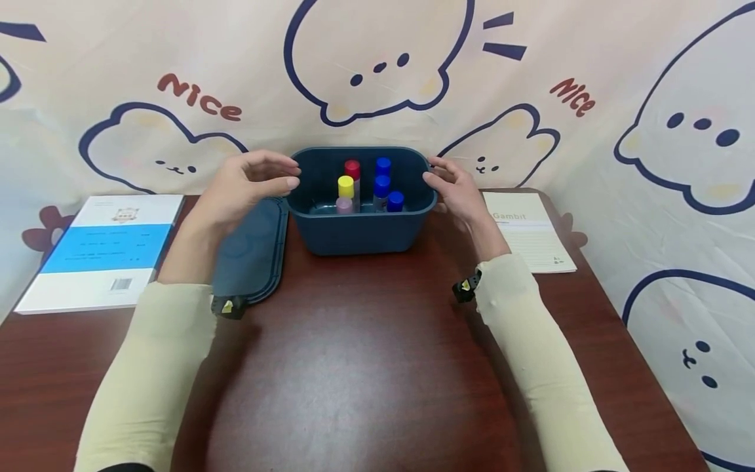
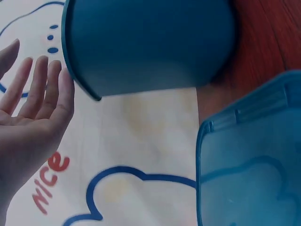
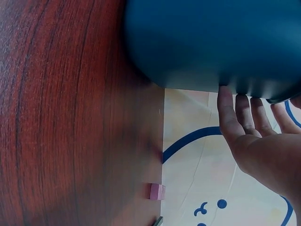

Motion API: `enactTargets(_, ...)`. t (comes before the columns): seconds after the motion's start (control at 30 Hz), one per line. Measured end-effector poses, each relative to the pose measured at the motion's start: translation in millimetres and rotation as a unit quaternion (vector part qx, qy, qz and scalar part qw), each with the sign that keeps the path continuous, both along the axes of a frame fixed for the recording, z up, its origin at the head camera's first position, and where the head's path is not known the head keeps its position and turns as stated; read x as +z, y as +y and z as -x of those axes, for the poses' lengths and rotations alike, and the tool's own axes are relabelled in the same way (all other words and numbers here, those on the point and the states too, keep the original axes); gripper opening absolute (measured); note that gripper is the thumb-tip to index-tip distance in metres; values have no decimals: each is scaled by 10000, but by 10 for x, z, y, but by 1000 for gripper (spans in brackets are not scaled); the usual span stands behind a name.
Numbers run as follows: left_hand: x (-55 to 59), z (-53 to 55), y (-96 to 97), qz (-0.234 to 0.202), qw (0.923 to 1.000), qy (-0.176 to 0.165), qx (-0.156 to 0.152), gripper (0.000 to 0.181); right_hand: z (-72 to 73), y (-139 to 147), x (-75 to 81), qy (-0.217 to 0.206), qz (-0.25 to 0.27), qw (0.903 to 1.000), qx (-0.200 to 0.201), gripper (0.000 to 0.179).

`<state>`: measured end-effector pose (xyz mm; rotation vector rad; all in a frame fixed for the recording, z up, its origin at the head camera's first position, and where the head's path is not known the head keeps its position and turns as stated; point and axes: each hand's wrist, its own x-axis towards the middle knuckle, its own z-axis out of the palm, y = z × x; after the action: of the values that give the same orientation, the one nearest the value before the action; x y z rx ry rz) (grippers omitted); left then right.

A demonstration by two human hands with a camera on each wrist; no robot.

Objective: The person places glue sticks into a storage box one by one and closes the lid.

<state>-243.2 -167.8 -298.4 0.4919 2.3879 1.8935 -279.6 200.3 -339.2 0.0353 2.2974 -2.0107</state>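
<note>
A dark blue plastic bin (image 1: 360,233) stands on the table against the back wall. Inside it are small upright capped tubes: one red-capped tube (image 1: 352,169), one yellow-capped tube (image 1: 345,187), one pale pink-topped tube (image 1: 345,206) and three with blue caps (image 1: 382,183). My left hand (image 1: 250,180) is at the bin's left rim, its fingers loosely extended and holding nothing. On the opposite side, my right hand (image 1: 457,187) touches the bin's outer wall with its fingertips (image 3: 225,94), the thumb near the rim.
A flat blue lid (image 1: 250,255) lies left of the bin, partly under my left wrist. Farther left is a white and blue book (image 1: 106,246). A cream notebook (image 1: 533,236) lies on the right. The right wrist view shows a small pink block (image 3: 156,191) at the table edge.
</note>
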Motion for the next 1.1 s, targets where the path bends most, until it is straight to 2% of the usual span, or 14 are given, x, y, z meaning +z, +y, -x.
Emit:
enactTargets(0.2,-91,-23,-152,-381,9992,-110,78,29,-5,-5,-12,-25,68,10000,-10,49)
enactTargets(0.57,-225,-42,-438,-629,9967,-409,318,28,3,4,-12,-24,-34,10000,9,49)
enactTargets(0.73,-322,-20,-597,-760,9935,-682,503,23,17,10,11,2,8,10000,28,50)
enactTargets(0.8,-360,-19,-666,-619,9925,-796,685,23,17,7,17,-11,13,10000,40,50)
enactTargets(0.9,-408,-17,-763,-120,9912,-897,965,27,16,4,18,-51,7,10000,35,50)
enactTargets(0.97,-433,-13,-821,253,9881,-1015,1131,34,13,3,14,-61,4,10000,31,50)
enactTargets(1.1,-510,10,-936,897,9801,-1229,1276,51,3,6,12,-43,0,10000,37,49)
